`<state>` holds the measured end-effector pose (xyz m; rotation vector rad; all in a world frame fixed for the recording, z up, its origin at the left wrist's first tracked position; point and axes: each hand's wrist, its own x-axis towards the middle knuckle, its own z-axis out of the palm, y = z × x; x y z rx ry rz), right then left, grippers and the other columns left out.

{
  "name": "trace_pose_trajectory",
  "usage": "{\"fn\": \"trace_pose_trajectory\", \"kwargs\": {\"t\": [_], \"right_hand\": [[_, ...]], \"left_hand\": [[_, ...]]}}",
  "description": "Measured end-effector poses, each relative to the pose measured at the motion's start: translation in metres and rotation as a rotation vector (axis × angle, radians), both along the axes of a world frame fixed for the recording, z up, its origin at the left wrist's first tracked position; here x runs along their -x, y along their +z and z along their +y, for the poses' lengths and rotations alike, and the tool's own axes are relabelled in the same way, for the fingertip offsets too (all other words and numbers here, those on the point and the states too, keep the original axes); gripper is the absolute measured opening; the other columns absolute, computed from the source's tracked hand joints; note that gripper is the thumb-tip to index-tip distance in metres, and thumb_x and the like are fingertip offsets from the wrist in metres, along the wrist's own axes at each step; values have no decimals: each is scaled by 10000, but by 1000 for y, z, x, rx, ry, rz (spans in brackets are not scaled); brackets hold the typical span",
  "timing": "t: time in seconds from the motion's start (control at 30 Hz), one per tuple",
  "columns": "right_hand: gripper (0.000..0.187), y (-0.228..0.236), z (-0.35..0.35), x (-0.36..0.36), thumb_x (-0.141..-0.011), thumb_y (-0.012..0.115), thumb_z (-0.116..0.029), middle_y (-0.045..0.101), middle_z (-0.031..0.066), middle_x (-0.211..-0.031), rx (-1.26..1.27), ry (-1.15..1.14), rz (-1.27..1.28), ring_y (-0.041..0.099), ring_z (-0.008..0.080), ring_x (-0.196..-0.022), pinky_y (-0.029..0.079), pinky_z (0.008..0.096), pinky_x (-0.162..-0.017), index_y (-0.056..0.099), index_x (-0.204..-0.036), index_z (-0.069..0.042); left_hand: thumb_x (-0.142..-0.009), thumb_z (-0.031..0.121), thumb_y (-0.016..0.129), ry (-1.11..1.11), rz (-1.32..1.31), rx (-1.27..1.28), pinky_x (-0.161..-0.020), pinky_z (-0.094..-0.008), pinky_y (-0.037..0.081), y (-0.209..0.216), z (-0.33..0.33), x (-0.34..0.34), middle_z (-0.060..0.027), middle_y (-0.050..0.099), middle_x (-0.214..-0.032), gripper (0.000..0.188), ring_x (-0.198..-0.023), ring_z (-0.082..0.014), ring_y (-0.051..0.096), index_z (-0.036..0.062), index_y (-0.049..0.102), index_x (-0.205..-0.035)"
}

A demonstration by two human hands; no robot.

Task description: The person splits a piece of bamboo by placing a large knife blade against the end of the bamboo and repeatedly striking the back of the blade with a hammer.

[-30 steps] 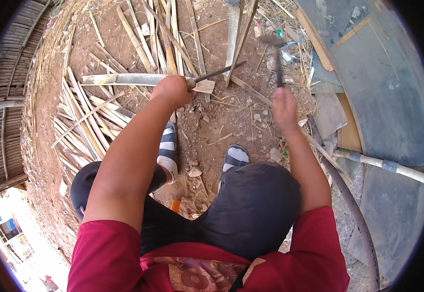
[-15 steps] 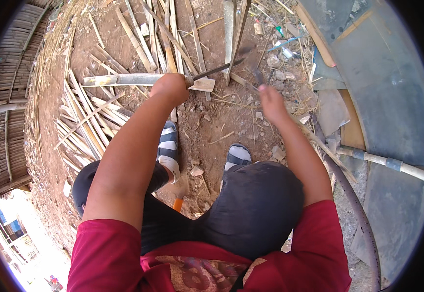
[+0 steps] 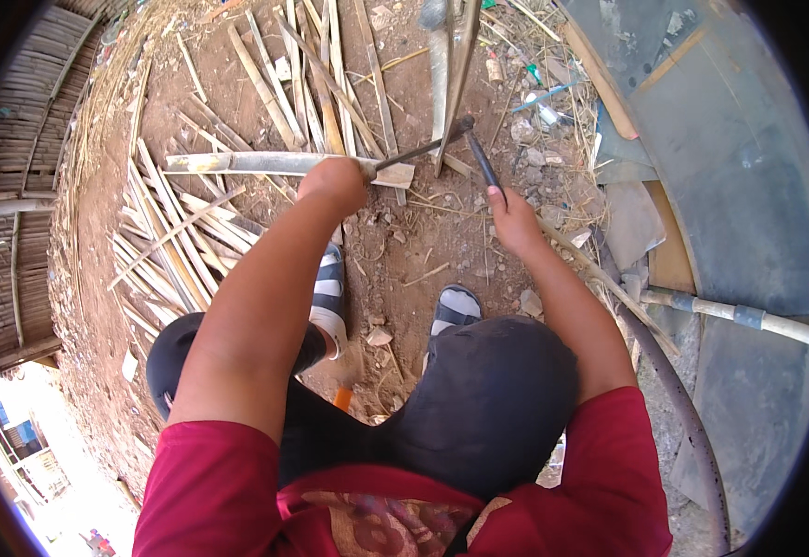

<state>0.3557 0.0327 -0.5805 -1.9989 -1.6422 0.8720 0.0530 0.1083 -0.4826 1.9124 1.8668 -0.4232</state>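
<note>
My left hand (image 3: 333,182) is closed round the handle of a machete (image 3: 414,152), whose dark blade points to the right and slightly away. The blade crosses an upright bamboo piece (image 3: 458,79) that stands split in two along its length. My right hand (image 3: 514,221) grips a hammer (image 3: 483,160) by its dark handle. The hammer's head meets the far end of the blade, just right of the bamboo; whether they touch is hard to tell. A wide half-round bamboo length (image 3: 256,163) lies on the ground, passing behind my left hand.
Split bamboo strips (image 3: 168,237) lie piled at the left, with more strips (image 3: 316,79) beyond. Grey sheets (image 3: 748,167) lean at the right beside a pole (image 3: 730,312) and a curved dark pipe (image 3: 692,418). A woven bamboo wall (image 3: 14,148) stands far left. Rubble and litter (image 3: 548,111) cover the ground.
The hammer, blurred before, now shows sharply with its head at the blade's end. My right hand has dropped slightly nearer. The left hand and machete have shifted a little right and nearer.
</note>
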Motion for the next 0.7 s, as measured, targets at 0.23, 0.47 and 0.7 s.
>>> {"fn": "trace_pose_trajectory", "kwargs": {"t": [0.23,0.47,0.7], "right_hand": [[527,66,19,-13,-1074,424,-492,647,204,-828,-99,-138,398,638,376,-780,487,453,-714,594,-946,-10],[533,-24,-21,-12,-1068,412,-493,661,240,-872,79,161,-78,647,441,-841,482,493,-749,621,-987,-10],[544,19,-28,-20,-1078,395,-506,637,151,-767,98,-138,354,643,321,-757,487,466,-705,611,-940,-26]], "left_hand": [[-877,258,673,13,-1,-15,-945,-458,554,-6,-4,17,-202,727,-1116,312,-1062,-365,695,58,732,-1109],[-915,292,626,24,-12,7,-945,-456,551,-2,-3,3,-198,728,-1114,326,-1062,-362,696,54,734,-1111],[-903,262,648,31,27,40,-924,-436,564,-4,3,10,-180,730,-1139,307,-1076,-343,700,76,743,-1128]]}}
